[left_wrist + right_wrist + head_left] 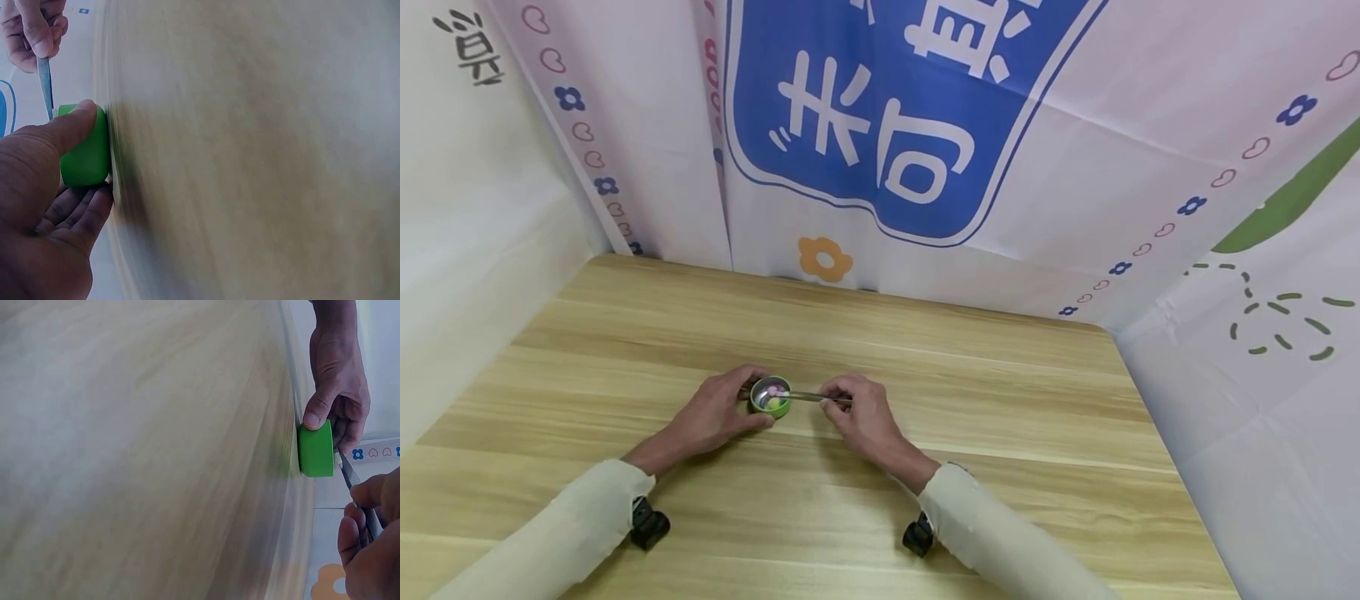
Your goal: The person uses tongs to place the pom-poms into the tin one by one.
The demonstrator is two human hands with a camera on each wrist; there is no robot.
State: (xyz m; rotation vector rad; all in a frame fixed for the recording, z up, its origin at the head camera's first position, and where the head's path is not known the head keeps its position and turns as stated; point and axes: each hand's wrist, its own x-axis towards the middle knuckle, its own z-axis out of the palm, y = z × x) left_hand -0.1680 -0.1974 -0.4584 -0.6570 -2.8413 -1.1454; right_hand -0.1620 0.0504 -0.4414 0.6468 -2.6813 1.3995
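Observation:
My left hand holds a small round green cup on the table, its thumb on the near side and fingers round the far side. Small pink, yellow and pale pieces lie inside; their kind is too small to tell. From the right, my right hand pinches a pair of metal tweezers between thumb and fingers. The tweezers' tips reach over the cup's rim. In the right wrist view a small whitish piece shows at the tips, beside the green cup.
The wood-grain table extends around both hands. A printed white cloth with a blue sign hangs along its back edge, and pale cloth walls stand at the sides. Dark wrist cameras sit at both cuffs.

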